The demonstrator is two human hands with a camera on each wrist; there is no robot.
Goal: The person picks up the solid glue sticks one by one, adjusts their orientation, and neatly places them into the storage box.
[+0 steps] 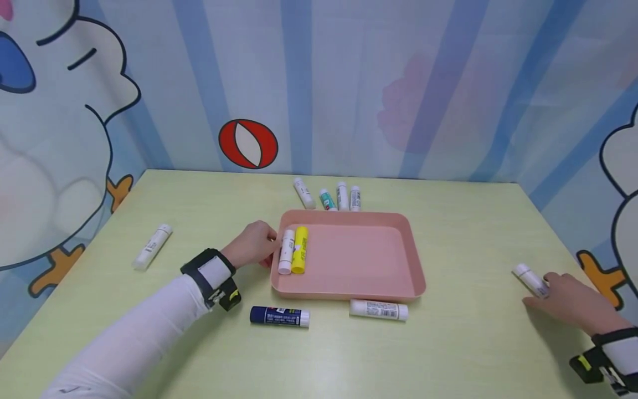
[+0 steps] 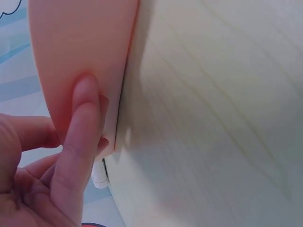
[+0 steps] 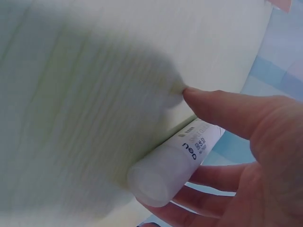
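My left hand grips the left wall of a pink tray. In the left wrist view a fingertip presses the tray's outer wall, with another digit at the rim. Inside the tray, a white glue stick and a yellow glue stick lie side by side at the left. At the table's right, my right hand is around a white glue stick lying on the table. The right wrist view shows the straight thumb on one side of that glue stick and the fingers along the other.
In front of the tray lie a dark blue glue stick and a white glue stick. Several more, including a teal one, lie behind it. Another white glue stick is at the left. A patterned curtain hangs behind the table.
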